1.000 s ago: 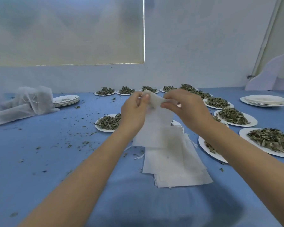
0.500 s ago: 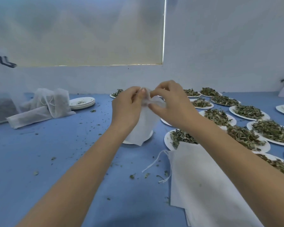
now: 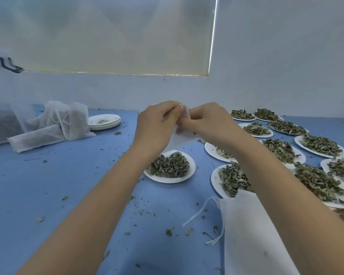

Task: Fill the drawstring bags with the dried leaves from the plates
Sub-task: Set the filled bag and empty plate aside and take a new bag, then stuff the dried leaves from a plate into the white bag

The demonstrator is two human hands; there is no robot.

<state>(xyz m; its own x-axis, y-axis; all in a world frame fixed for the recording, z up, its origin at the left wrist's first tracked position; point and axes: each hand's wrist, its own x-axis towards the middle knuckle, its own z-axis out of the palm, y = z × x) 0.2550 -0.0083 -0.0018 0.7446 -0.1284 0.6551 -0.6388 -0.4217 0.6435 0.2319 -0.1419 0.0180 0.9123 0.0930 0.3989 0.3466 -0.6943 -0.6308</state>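
Drawstring bag [image 3: 179,138] mouth pinched by left hand [image 3: 157,124] and right hand [image 3: 211,122], opening step; next spread it, scoop leaves from plate [image 3: 170,178] at 6 o'clock.

Filled bags [image 3: 54,124] far left, leaf plates [image 3: 282,149] right, empty bags [image 3: 252,235] near right.

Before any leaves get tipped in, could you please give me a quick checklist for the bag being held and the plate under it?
1. Both hands on the bag: left hand and right hand pinch the top of the white drawstring bag: ok.
2. Bag mouth open: hidden by fingers: cannot tell.
3. Bag over a full plate: it hangs above the nearest plate of dried leaves: ok.
4. A hand free to lift the plate: not ok.
5. Spare empty bags near: ok.
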